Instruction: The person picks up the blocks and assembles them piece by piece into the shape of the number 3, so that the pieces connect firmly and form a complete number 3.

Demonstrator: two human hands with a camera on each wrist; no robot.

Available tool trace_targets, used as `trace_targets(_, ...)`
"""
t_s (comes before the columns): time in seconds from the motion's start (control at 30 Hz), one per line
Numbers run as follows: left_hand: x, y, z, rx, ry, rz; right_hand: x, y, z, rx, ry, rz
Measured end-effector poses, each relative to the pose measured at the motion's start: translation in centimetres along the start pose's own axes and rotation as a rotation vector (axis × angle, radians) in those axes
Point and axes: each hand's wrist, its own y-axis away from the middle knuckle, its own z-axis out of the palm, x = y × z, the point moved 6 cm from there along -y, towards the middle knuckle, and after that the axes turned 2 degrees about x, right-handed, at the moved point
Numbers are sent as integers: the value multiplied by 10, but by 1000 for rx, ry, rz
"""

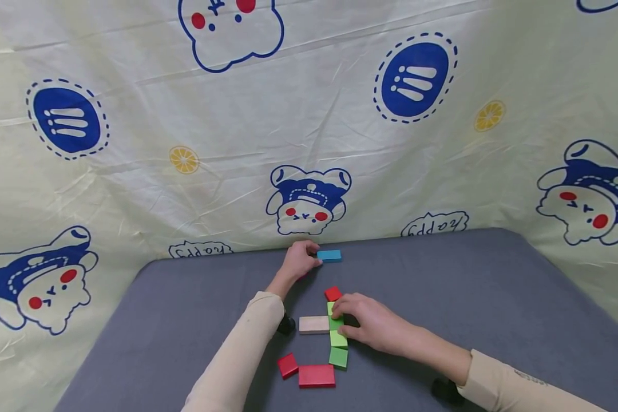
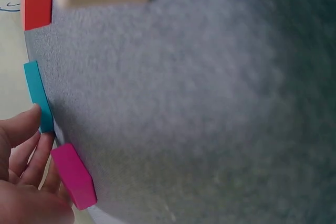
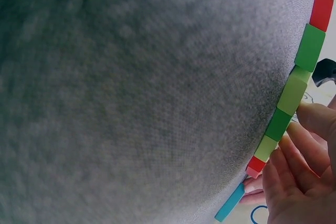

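Note:
My left hand [image 1: 300, 260] is at the far side of the table, pinching the left end of a blue block [image 1: 329, 256] between thumb and fingers. Close beside that hand lies a magenta block [image 2: 74, 177], mostly hidden under it in the head view. My right hand [image 1: 376, 323] reaches in from the right, its thumb and fingers apart and touching a row of green blocks [image 3: 279, 124]. A small red block [image 1: 332, 294] sits at the row's far end, and a darker green block [image 1: 338, 358] at its near end.
A pale wooden block [image 1: 313, 325] lies against the row's left side. Nearer to me are a long red block [image 1: 316, 376] and a tilted red one [image 1: 288, 365]. Behind the grey table [image 1: 443, 274] hangs a printed curtain [image 1: 319, 114].

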Motion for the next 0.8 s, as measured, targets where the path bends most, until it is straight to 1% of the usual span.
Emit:
trace_targets(0.3, 2, 0, 4, 12, -21, -13, 1, 0, 1, -1, -4, -4)
trace_targets(0.4, 2, -2, 6, 20, -61, 3, 0, 0, 0, 2, -2, -11)
trace_targets(0.53, 1, -3, 8, 21, -98, 2, 0, 0, 0, -1, 0, -7)
trace_targets(0.7, -1, -2, 8, 3, -94, -18, -1, 1, 0, 1, 0, -5)
trace_targets(0.8, -1, -1, 6, -9, -75, -31, -2, 1, 0, 3, 4, -5)
